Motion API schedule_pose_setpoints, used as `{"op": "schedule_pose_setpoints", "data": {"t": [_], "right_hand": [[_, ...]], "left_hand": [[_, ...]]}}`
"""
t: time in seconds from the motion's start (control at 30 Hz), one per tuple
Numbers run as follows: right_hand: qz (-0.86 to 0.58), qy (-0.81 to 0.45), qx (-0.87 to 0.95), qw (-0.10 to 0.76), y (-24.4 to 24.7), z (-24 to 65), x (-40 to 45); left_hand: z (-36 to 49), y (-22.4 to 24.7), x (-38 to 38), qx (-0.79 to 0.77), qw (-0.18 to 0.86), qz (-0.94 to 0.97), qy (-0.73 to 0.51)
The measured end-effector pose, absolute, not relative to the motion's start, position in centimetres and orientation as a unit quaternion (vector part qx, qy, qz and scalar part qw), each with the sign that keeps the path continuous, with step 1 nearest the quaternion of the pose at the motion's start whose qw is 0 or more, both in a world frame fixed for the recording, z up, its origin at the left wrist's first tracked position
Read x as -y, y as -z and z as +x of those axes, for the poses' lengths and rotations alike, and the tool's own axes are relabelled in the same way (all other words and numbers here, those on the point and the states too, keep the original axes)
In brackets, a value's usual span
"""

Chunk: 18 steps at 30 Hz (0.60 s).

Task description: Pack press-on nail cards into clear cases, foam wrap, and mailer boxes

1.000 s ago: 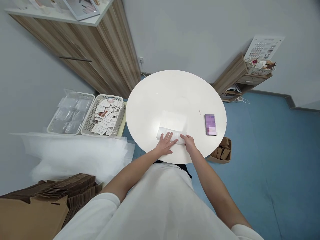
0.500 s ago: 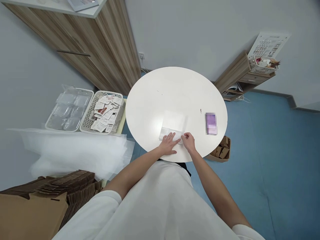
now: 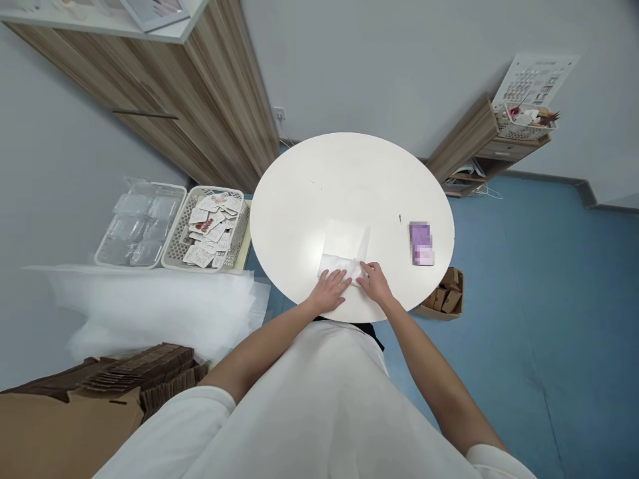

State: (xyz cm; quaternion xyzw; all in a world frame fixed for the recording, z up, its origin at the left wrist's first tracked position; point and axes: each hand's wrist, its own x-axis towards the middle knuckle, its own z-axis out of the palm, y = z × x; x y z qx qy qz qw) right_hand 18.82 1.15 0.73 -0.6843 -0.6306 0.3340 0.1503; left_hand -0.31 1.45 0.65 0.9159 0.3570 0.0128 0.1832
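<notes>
A thin, translucent white foam sheet (image 3: 342, 238) lies on the round white table (image 3: 349, 166) near its front edge. Its near part is folded over into a flat bundle, and a strip along its right side is turned inward. My left hand (image 3: 328, 293) rests on the near edge of the bundle with its fingers spread. At the bundle's right end, my right hand (image 3: 376, 284) pinches the sheet's side edge between thumb and fingers. Whatever may lie inside the fold is hidden.
A purple, blurred item (image 3: 422, 243) lies at the table's right. Left are a basket of cards (image 3: 167, 256), a tray of clear plastic boxes (image 3: 102, 249), stacked white sheets (image 3: 164, 299) and flattened cardboard (image 3: 64, 419). An open carton (image 3: 444, 314) stands right, below the table.
The right side strip of the sheet has been turned inward over the bundle by my right hand. My left hand has slid slightly left and closer to me.
</notes>
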Motion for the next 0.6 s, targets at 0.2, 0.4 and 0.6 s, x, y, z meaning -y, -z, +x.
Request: {"op": "schedule_pose_setpoints", "data": {"t": [0.2, 0.4, 0.6], "right_hand": [[-0.625, -0.278, 0.727, 0.06, -0.2, 17.4, -0.9], [-0.642, -0.272, 0.716, 0.037, -0.1, 16.2, -1.1], [-0.635, -0.313, 0.703, 0.064, 0.0, 15.8, -0.8]], "left_hand": [[-0.9, -0.8, -0.7, -0.419, 0.274, 0.865, -0.042], [-1.9, 0.0, 0.7, -0.737, 0.433, 0.495, -0.155], [-1.2, 1.1, -0.5, -0.751, 0.538, 0.268, -0.271]]}}
